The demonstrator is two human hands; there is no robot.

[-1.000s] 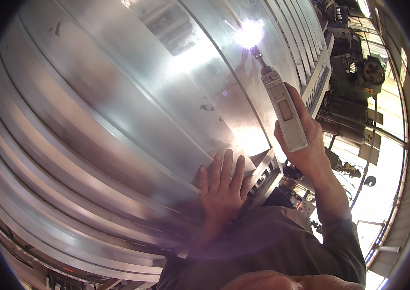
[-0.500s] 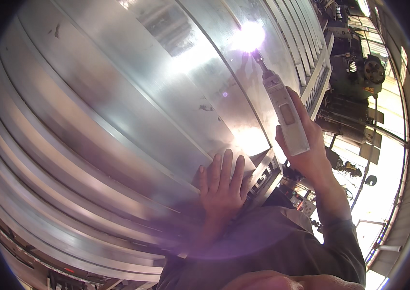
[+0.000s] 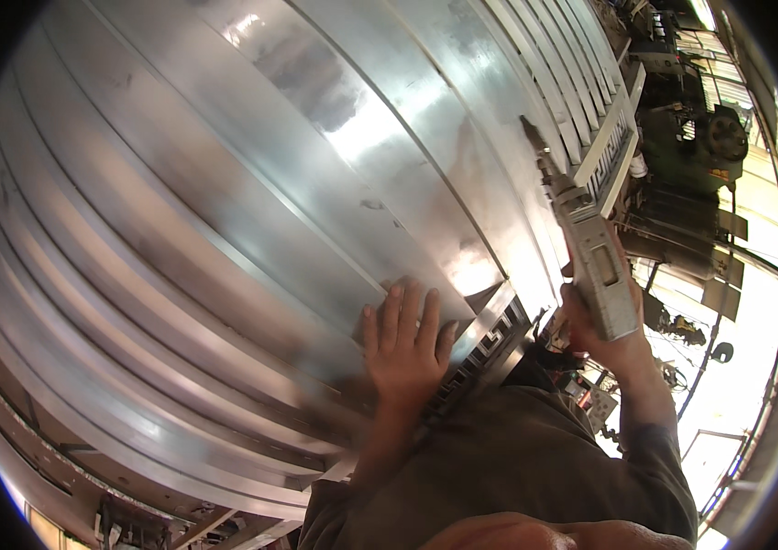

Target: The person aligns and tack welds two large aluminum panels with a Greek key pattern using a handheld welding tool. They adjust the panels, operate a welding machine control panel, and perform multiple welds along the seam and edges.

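Under my spread left hand (image 3: 403, 346) lies a shiny ribbed metal panel (image 3: 251, 215); the palm is down near its near edge and the fingers are stretched out flat. My right hand (image 3: 583, 323) is wrapped round the grey body of a handheld welding gun (image 3: 590, 234). The gun's narrow nozzle points away from me, above the right part of the panel, and no light shows at its tip. From this angle I cannot tell whether the tip touches the metal. Long seams run between the panel's strips.
A slotted metal edge strip (image 3: 611, 163) borders the panel on the right, beside narrow slats (image 3: 549, 69). Beyond it stands dark machinery (image 3: 687, 174) with a round wheel (image 3: 726, 136). Framework (image 3: 123, 513) shows at the lower left.
The intense white light at the gun's tip has gone out. My right hand has drawn the gun right and back toward me. My left hand stays on the panel, its place shifted slightly left.
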